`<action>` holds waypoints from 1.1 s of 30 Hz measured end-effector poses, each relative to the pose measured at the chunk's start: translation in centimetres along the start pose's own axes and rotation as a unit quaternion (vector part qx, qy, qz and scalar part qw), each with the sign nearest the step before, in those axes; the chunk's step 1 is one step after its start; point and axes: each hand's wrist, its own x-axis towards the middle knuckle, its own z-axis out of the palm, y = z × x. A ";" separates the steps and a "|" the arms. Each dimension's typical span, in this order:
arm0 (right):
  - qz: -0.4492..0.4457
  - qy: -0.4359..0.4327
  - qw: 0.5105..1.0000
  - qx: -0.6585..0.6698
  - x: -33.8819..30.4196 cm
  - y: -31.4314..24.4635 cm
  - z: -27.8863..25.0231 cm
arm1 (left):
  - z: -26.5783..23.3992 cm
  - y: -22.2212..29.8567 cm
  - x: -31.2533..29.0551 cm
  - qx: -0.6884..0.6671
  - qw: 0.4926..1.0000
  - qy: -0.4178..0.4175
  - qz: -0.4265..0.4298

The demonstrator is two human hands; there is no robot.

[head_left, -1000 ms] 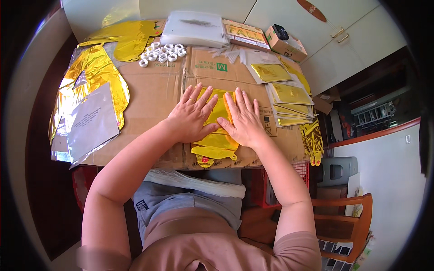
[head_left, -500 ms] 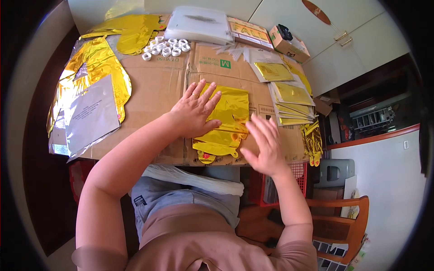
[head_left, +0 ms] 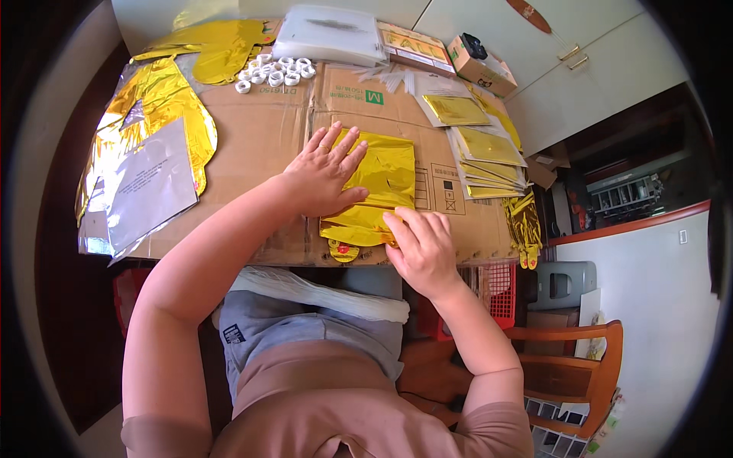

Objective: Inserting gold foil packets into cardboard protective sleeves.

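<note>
A folded gold foil balloon (head_left: 385, 172) lies flat on the cardboard-covered table in front of me. My left hand (head_left: 324, 172) rests on its left side, palm down with the fingers stretched out. At the balloon's lower right corner, the thumb and fingers of my right hand (head_left: 421, 248) close on the foil edge. A rounded gold tab (head_left: 343, 250) with a red mark sticks out under the near edge. The exact grip of the right fingertips is partly hidden by the hand.
Unfolded gold foil (head_left: 200, 126) and a grey printed sheet (head_left: 153, 187) lie at left. White rings (head_left: 276, 76) and a clear plastic stack (head_left: 332, 38) sit at the back, beside boxes (head_left: 482, 65). Flat gold packets (head_left: 489, 149) pile up at right, near a wooden chair (head_left: 615, 374).
My right hand has come in from beside the balloon and its fingers have closed on the lower right corner. That near edge looks tucked in more. The left hand stays flat.
</note>
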 end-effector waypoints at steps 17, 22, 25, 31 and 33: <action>0.060 0.001 0.984 0.167 2.3 3.0 2.1 | -0.1 0.1 0.1 -0.013 1.000 -0.015 -0.008; 0.015 -0.035 0.990 0.135 2.8 2.8 1.1 | -0.3 0.1 0.0 -0.015 1.000 -0.020 -0.010; -0.009 -0.034 0.994 0.103 2.9 1.4 0.3 | -0.1 0.1 0.0 -0.014 1.000 -0.018 -0.009; 0.004 0.020 0.995 0.102 3.0 0.7 1.7 | -0.4 0.0 0.1 -0.021 0.999 -0.037 -0.008; 0.042 0.040 0.987 0.149 3.2 0.9 2.2 | -0.6 0.0 0.3 -0.027 0.998 -0.049 -0.012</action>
